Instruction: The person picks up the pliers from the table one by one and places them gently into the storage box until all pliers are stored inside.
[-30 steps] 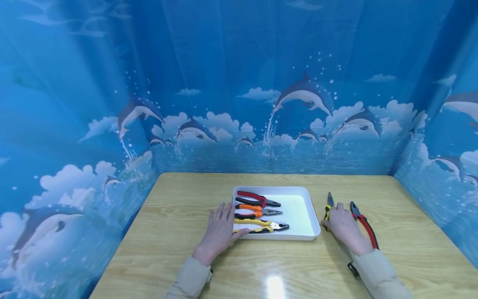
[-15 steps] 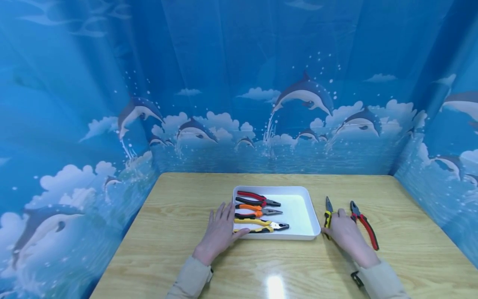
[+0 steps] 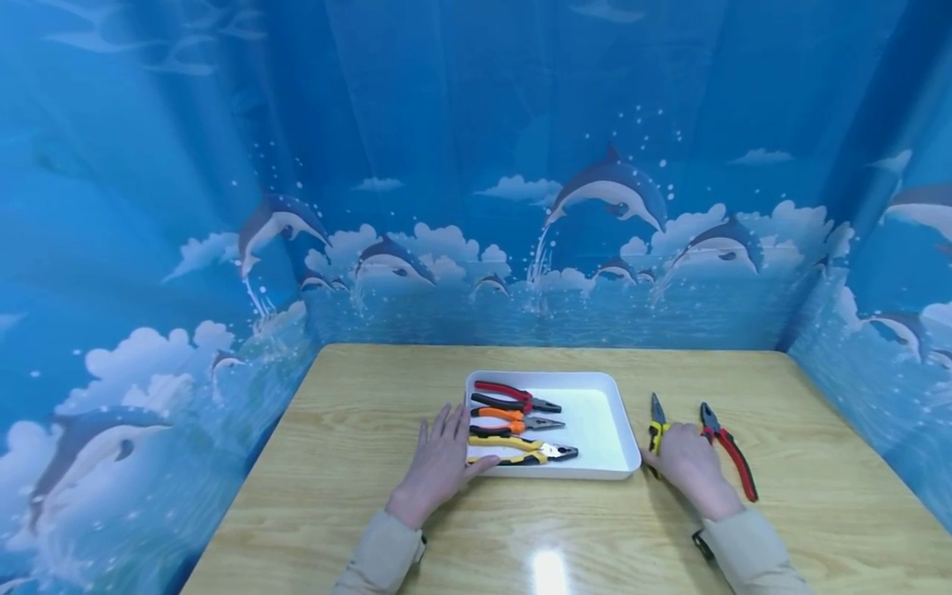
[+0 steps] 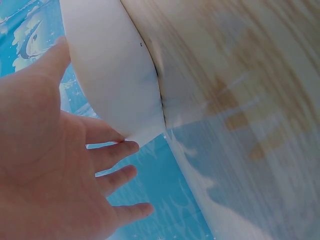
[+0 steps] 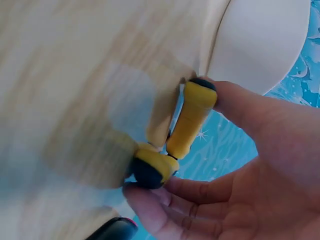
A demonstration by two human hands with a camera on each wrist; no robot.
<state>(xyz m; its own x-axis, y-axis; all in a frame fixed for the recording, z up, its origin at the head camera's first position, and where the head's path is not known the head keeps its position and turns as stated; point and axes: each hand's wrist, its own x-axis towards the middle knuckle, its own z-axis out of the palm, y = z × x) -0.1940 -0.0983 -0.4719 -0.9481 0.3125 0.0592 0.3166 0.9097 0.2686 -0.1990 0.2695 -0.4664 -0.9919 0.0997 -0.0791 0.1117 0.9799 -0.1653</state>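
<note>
My right hand [image 3: 687, 464] lies on the table just right of the white tray [image 3: 602, 413]. In the right wrist view its thumb and fingers [image 5: 170, 207] pinch the two yellow handles of the yellow-and-black pliers [image 5: 182, 127], whose dark nose [image 3: 656, 409] points away from me. Red-and-black pliers [image 3: 730, 453] lie just right of that hand. My left hand [image 3: 440, 463] rests flat with fingers spread against the tray's near left corner [image 4: 117, 70]. Inside the tray lie red [image 3: 513, 395], orange [image 3: 515, 421] and yellow [image 3: 521, 450] pliers.
The wooden table [image 3: 357, 430] is walled on three sides by a blue dolphin-print curtain [image 3: 476, 207]. The right half of the tray floor is bare. A bright light glare [image 3: 549, 570] shows on the table's near edge.
My right hand has drawn back slightly toward me and curled onto the yellow pliers' handles, nudging them a little nearer. The left hand has stayed put.
</note>
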